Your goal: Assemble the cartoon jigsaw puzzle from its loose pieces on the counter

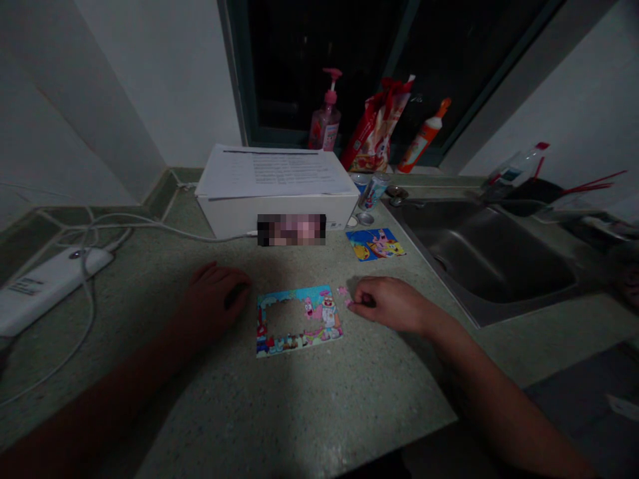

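A cartoon jigsaw puzzle (299, 322) lies on the speckled green countertop (299, 399), with a bare gap in its middle. My left hand (212, 303) rests beside its upper left corner, fingers curled and touching the counter. My right hand (384, 305) sits just right of the puzzle, thumb and forefinger together. Two small pink jigsaw pieces (342, 291) lie at its fingertips; whether it grips one is hidden. A cartoon picture card (375, 244) lies farther back.
A white box (239, 216) topped with printed papers stands behind the puzzle. A white power strip (50, 289) and cable lie left. A steel sink (484, 253) is set right. A pump bottle (325, 126), red bag (374, 130) and orange-capped bottle (424, 136) stand on the window ledge.
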`<action>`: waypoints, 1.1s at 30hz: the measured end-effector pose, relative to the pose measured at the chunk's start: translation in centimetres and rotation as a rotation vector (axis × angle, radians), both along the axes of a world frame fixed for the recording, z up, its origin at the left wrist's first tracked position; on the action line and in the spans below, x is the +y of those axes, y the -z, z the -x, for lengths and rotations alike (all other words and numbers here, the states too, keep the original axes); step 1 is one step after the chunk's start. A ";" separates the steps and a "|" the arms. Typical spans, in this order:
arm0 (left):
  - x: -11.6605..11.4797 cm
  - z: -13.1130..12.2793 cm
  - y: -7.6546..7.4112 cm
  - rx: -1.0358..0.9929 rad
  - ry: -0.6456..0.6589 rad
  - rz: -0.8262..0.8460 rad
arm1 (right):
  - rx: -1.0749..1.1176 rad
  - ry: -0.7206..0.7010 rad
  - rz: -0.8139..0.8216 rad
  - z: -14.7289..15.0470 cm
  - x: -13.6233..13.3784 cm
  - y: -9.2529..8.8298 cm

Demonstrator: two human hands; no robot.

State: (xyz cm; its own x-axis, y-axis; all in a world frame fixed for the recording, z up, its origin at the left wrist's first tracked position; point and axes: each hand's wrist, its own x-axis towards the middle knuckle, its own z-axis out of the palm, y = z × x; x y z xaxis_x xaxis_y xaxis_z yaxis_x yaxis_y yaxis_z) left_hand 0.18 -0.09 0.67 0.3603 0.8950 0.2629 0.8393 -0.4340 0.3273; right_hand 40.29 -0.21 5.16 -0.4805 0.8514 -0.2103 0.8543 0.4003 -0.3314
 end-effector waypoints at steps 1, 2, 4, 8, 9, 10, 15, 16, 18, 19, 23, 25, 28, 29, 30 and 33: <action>0.0 0.0 0.0 0.000 0.002 -0.003 | 0.000 -0.002 0.000 0.0 0.0 0.0; 0.0 0.0 0.0 0.000 0.004 -0.004 | 0.003 -0.004 0.001 0.0 0.0 0.1; 0.0 0.0 -0.1 -0.004 0.005 -0.003 | 0.028 -0.017 0.006 -0.1 0.0 0.1; 0.0 -0.1 -0.2 -0.014 -0.005 0.004 | 0.123 -0.062 0.038 -0.2 -0.1 0.0; 0.0 -0.1 -0.2 -0.015 -0.008 0.005 | 0.142 -0.063 0.047 -0.3 -0.1 0.0; 0.0 -0.1 -0.2 -0.015 -0.008 0.005 | 0.156 -0.056 0.051 -0.4 -0.1 -0.1; 0.1 0.1 0.1 0.001 -0.008 0.005 | 0.135 -0.025 0.014 -0.7 0.1 -0.1; 0.1 0.1 0.2 0.005 -0.009 0.004 | 0.123 -0.031 0.011 -0.7 0.2 0.0; 0.1 0.1 0.2 0.011 -0.005 0.000 | 0.108 -0.043 0.008 -0.7 0.2 0.1; 0.1 0.1 0.2 0.011 -0.004 -0.003 | 0.104 -0.048 0.005 -0.6 0.3 0.2; 0.0 0.0 0.1 -0.005 -0.008 -0.012 | 0.093 -0.062 0.007 -0.5 0.2 0.4; 0.0 0.0 0.0 -0.006 -0.004 -0.009 | 0.096 -0.066 0.011 -0.4 0.2 0.4; 0.0 0.0 0.0 0.002 0.005 -0.005 | 0.110 -0.073 0.014 -0.4 0.2 0.4; 0.0 0.0 0.0 0.004 0.005 -0.005 | 0.110 -0.074 0.014 -0.4 0.2 0.5; 0.0 0.0 0.0 0.003 0.003 -0.005 | 0.107 -0.075 0.013 -0.4 0.2 0.5; 0.0 0.0 -0.1 -0.005 -0.004 -0.011 | 0.102 -0.063 0.005 -0.4 0.1 0.5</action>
